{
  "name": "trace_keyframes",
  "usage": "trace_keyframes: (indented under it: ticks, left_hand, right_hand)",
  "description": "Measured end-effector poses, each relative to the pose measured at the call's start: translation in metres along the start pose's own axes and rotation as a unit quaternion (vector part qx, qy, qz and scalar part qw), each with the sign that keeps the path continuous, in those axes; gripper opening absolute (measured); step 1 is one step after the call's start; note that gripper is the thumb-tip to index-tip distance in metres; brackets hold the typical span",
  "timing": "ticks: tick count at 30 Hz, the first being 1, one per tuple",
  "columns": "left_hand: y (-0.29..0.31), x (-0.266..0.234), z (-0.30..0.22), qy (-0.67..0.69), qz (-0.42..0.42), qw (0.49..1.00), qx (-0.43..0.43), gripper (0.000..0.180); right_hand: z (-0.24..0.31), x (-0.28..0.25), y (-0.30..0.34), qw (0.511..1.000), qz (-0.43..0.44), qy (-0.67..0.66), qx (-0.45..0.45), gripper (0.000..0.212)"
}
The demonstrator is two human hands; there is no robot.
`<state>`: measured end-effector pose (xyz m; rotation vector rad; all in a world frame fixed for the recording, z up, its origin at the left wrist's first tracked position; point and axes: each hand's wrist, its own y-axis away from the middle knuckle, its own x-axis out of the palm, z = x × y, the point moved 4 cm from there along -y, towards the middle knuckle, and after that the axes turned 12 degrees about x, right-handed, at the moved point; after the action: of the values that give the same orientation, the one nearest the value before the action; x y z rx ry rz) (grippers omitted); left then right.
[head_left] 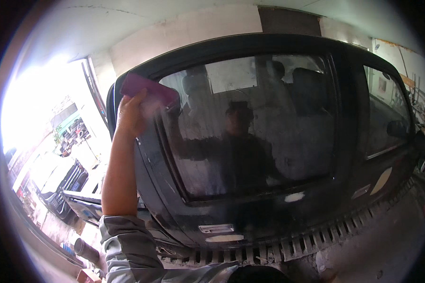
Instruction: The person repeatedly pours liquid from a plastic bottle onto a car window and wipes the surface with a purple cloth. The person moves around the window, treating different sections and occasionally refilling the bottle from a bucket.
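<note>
Glossy black car door (269,221), smeared glass window (269,137)

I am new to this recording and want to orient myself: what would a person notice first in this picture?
First, the raised left hand at upper left, pressing a flat purple pad against the top corner of the car window. The glass is hazy and streaked, and it shows the dim reflection of a person. Below it, the dark car door carries pale patches and a light door handle.
</note>
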<state>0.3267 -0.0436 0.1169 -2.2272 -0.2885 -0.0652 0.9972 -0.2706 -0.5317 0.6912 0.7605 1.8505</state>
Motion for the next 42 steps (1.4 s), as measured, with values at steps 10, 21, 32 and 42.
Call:
trace_keyframes:
  ticks: [10,21,32,42]
  left_hand:
    - [-0.121,-0.085,0.006,-0.610,0.022,0.711,0.348,0.035]
    - [-0.140,0.001,0.037,-0.701,0.008,0.662,0.266,0.042]
    - [-0.129,0.028,0.059,-0.753,0.123,0.548,0.341,0.039]
    - [-0.153,0.076,0.074,-0.802,0.012,0.535,0.265,0.044]
  right_hand:
    - [0.000,0.075,0.023,0.998,0.022,0.057,-0.027,0.058]
    - [0.004,0.114,0.035,0.993,0.023,0.105,-0.037,0.059]
    - [0.004,0.132,0.051,0.992,0.028,0.110,-0.060,0.060]
    - [-0.008,0.118,0.046,0.993,0.024,0.106,-0.037,0.061]
